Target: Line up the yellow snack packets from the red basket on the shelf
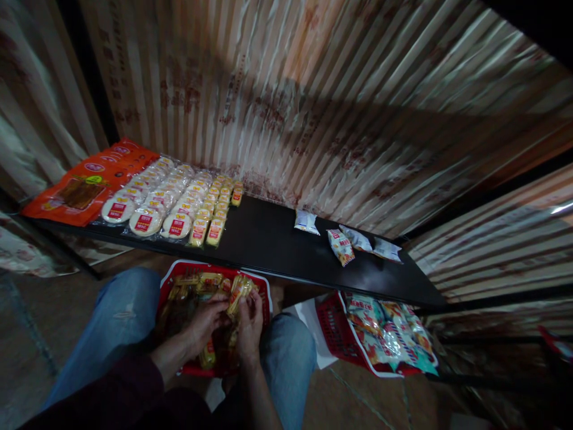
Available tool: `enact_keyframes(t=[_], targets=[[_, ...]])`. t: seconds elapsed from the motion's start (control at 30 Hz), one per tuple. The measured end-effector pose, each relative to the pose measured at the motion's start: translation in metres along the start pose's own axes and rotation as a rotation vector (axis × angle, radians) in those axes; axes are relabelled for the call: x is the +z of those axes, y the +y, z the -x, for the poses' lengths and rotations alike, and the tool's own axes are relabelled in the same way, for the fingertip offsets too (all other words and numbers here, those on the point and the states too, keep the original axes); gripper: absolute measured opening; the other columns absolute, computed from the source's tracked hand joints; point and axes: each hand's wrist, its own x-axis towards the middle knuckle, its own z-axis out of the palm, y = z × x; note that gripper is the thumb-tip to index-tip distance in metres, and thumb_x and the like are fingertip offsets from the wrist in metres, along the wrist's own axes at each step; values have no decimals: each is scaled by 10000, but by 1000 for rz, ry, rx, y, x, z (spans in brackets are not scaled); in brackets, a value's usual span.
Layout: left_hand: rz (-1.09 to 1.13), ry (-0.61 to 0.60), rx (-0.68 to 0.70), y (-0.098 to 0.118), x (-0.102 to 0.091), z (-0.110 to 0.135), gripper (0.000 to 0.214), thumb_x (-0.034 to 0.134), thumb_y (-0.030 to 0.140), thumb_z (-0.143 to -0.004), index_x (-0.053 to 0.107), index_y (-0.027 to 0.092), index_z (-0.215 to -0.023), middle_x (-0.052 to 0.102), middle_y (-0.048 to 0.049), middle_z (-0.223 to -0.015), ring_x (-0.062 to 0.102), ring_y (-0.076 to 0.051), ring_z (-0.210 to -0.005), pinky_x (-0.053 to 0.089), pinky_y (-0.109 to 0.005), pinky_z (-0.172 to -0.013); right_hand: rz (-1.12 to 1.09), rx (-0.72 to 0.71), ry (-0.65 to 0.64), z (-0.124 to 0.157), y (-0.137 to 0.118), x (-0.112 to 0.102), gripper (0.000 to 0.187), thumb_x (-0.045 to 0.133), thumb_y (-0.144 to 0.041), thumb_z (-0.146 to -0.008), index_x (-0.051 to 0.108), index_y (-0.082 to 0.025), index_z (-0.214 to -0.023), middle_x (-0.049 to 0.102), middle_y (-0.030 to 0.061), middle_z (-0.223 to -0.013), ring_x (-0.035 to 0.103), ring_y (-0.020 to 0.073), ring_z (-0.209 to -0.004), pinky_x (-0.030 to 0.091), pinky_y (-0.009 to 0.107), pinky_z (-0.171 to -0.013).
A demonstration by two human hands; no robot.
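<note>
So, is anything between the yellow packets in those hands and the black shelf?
Seen from above, the red basket's far rim lies between the yellow packets and the black shelf; nothing else visible does.

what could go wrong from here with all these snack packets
The yellow-wrapped snacks held between the left hand and right hand might slip, probably into the red basket below. Yellow snack packs in the front row lie close to the edge of the black shelf, so a bump could knock them off. Snack bags fill the second red basket to its rim; a jolt could spill some.
</note>
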Motion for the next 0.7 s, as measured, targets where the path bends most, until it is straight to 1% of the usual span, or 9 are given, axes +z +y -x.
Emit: enact_keyframes(t=[0.1,0.23,0.3,0.43,0.6,0.7], targets=[[-27,-20,52,2,3,3,215,722,266,-582,575,179,-714,608,8,-709,578,-135,-680,444,-243,-623,-38,61,17,-1,-2,1,456,625,-465,-750,551,-187,-1103,662,67,-1028,624,196,-952,476,309,-849],[-69,-15,99,1,5,8,286,769,371,-586,599,189,-727,616,-3,-813,580,-152,-804,447,-241,-663,-13,39,33,-3,-1,1,398,631,-460,-747,549,-192,-1029,648,40,-941,615,170,-882,471,290,-813],[-84,-28,105,0,5,9,313,780,398,-583,608,192,-743,627,-12,-853,579,-153,-827,448,-241,-681,0,30,36,-4,0,1,376,634,-457,-742,553,-192,-996,638,32,-921,608,162,-855,469,283,-796],[-64,-36,109,-1,5,6,315,796,380,-562,617,185,-734,633,-21,-848,572,-149,-810,446,-232,-673,-2,39,27,-4,0,1,361,637,-454,-738,548,-193,-971,625,26,-907,598,155,-829,471,278,-780],[-18,6,101,1,7,2,269,781,339,-564,637,178,-726,640,-12,-792,584,-153,-775,450,-241,-659,30,20,24,-3,-4,1,347,580,-476,-786,573,-191,-983,641,41,-938,608,172,-884,468,287,-809],[20,19,94,0,6,1,304,782,365,-560,650,178,-761,666,-24,-816,602,-168,-793,451,-248,-649,45,-2,17,-3,-5,1,349,601,-456,-780,579,-187,-1001,638,44,-961,607,178,-903,471,301,-833]])
